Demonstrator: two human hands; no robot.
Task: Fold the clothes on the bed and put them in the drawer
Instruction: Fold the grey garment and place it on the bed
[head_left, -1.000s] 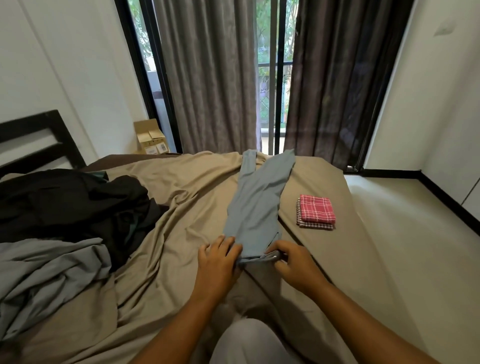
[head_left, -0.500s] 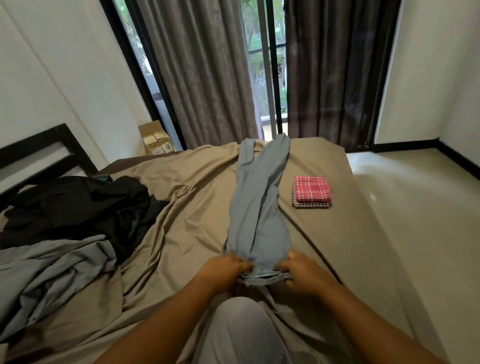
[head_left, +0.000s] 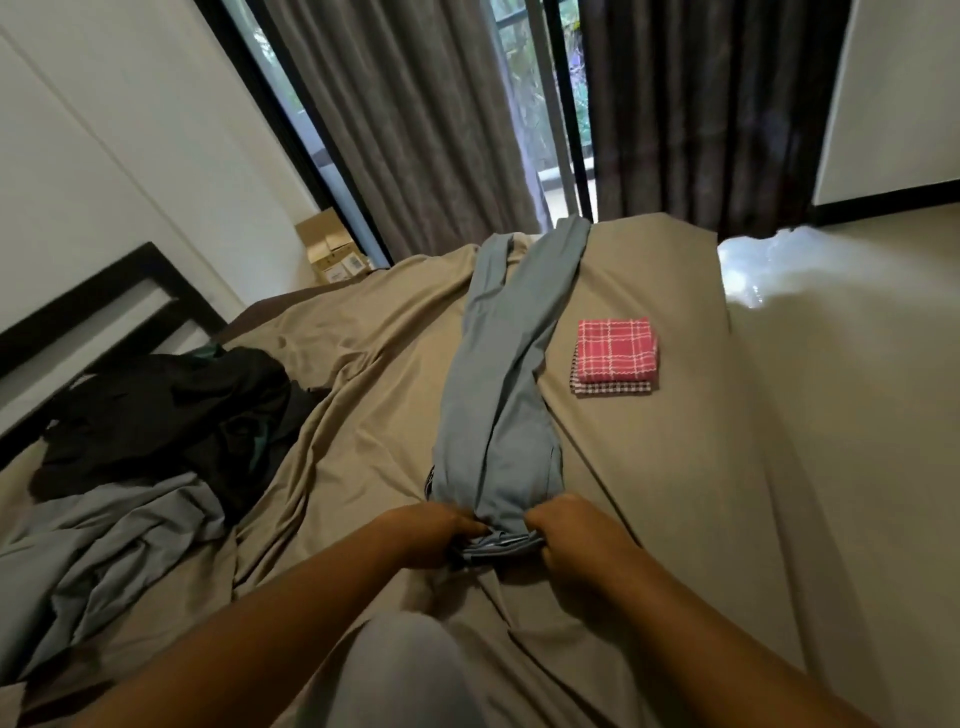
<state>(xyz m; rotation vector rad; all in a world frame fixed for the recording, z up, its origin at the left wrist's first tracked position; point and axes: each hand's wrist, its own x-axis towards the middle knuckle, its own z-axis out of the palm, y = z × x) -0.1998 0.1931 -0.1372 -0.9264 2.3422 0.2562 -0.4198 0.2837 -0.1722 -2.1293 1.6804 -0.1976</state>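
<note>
Trousers (head_left: 501, 395), grey-blue, lie folded lengthwise, near end gripped by both hands.

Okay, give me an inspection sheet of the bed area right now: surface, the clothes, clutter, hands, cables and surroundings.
Surface: bed, covered by a rumpled tan sheet.
Job's things: blue-grey trousers laid lengthwise down the bed; to their right, a folded red checked cloth stacked on a second folded cloth; no drawer in view.
Clutter: black clothes pile and crumpled grey garment at the left, unfolded.
Hands: left hand and right hand grip the trousers' near end, one on each side.
Cables: nothing seen.
Surroundings: cardboard box beside the curtains; black headboard at left; glossy floor at right.
</note>
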